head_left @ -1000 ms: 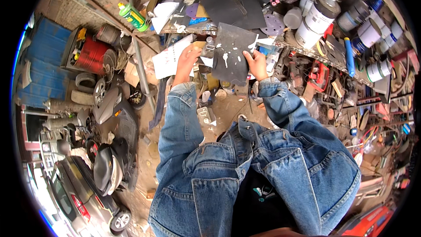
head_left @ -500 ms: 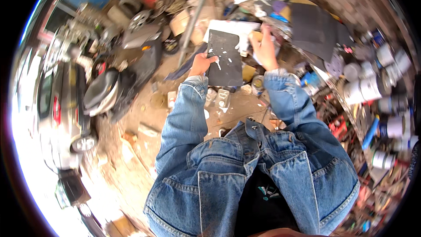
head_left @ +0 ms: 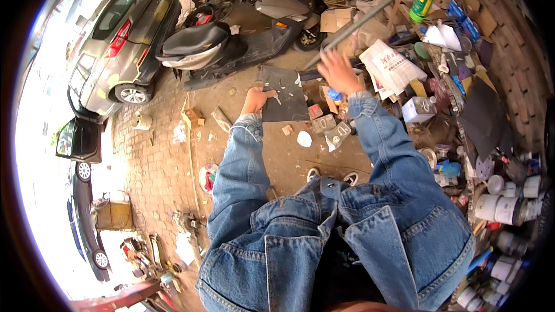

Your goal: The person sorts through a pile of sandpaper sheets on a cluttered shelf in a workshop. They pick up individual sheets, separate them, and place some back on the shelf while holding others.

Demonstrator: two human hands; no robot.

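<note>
Closest to us are our two denim sleeves, reaching out over a brick-paved floor (head_left: pixel 167 156) strewn with scraps. Our left hand (head_left: pixel 255 101) grips the near left edge of a dark flat board (head_left: pixel 284 95), holding it roughly level in the air; pale smears of some paste sit on its upper face, so we judge the mixing surface is already loaded and in use. Our right hand (head_left: pixel 337 71) is spread open with the fingers apart and blurred, empty as far as we can tell, hovering just beyond the board's right corner and near a folded newspaper (head_left: pixel 392 66) on the cluttered worktop (head_left: pixel 462 98). No spreader or knife shows in either hand, so we reckon the work with the paste is not finished and a tool has yet to be taken up. Further off stand a green bottle (head_left: pixel 422 0), a parked scooter (head_left: pixel 231 43) and, beyond it, a grey car (head_left: pixel 115 46).
</note>
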